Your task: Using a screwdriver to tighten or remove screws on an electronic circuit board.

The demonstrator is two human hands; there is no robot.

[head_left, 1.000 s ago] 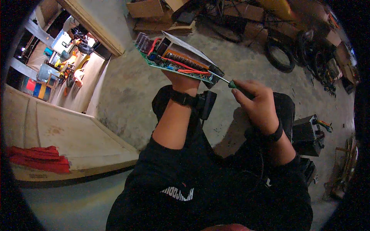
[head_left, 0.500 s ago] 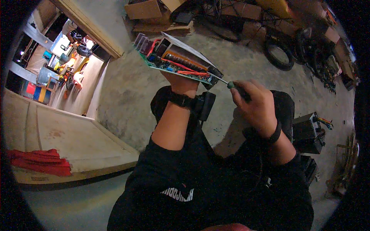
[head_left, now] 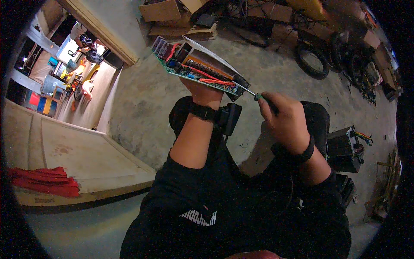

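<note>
My left hand supports a green circuit board from underneath, tilted, with red wires, blue parts, dark blocks and a long pale metal plate along its top; most of those fingers are hidden behind it. My right hand grips a screwdriver by its green handle, thumb and fingers wrapped round it, its steel shaft reaching to the board's right end. A black strap with a boxy black device is on my left wrist.
Cardboard boxes and black tyres lie at the back. Black metal units with coloured wires stand beside my right leg. A red cloth lies on a pale panel at left, below a doorway onto a lit area with chairs.
The screwdriver and my right hand have shifted very slightly down over the last second, the tip staying at the board's right end. My left hand and the board are almost unchanged.
</note>
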